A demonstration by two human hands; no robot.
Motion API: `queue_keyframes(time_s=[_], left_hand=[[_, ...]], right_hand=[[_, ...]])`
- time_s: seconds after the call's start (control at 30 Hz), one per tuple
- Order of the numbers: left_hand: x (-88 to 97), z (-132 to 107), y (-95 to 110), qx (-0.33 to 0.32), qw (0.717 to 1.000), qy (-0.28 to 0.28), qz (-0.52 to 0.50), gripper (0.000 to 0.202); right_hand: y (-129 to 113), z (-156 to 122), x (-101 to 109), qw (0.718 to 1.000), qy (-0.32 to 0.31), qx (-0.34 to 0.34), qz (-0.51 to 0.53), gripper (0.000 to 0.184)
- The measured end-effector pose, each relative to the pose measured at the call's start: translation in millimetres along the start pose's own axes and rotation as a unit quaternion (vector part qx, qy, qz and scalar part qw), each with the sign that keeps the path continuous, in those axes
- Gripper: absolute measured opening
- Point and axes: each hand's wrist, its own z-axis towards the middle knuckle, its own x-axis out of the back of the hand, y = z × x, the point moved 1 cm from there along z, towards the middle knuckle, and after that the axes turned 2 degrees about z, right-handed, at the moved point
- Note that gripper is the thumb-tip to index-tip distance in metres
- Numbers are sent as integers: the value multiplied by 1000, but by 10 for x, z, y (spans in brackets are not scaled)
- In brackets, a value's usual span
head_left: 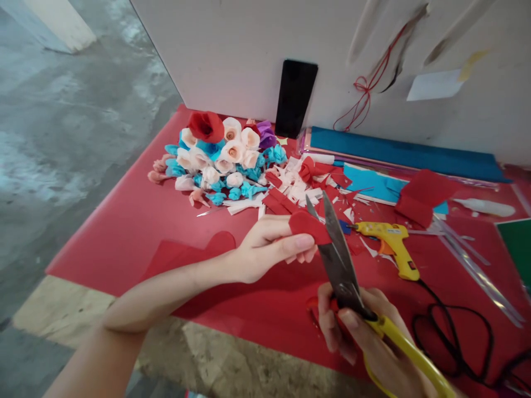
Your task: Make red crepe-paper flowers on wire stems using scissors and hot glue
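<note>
Between thumb and fingers, my left hand [269, 246] pinches a small piece of red crepe paper [309, 226] with a rounded edge. My right hand [373, 331] grips a pair of scissors [340, 265] with a yellow handle and a red-orange loop. The blades are parted and point away from me, touching the right edge of the red paper. Under my left forearm, a larger red paper piece [178, 257] with a rounded end lies on the red table cover [124, 221]. Part of the right hand's grip is hidden behind the scissors.
Crepe paper flowers [224, 149] are heaped at the back left, beside red and white scraps [294, 179]. A yellow glue gun [390, 237] with a black cord [452, 331] lies right. A phone [296, 97] leans on the white panel [249, 44], near a blue paper roll [398, 152].
</note>
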Motion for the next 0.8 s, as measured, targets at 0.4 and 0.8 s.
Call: queue_keyframes(time_s=[0.4, 0.8], left_hand=[[-49, 10, -32, 15, 999, -30, 37, 33], [-225, -24, -42, -109, 971, -122, 177, 23]], right_hand=[[-183, 2, 111, 986, 163, 23, 39, 25], [-214, 112, 41, 978, 199, 52, 17, 10]])
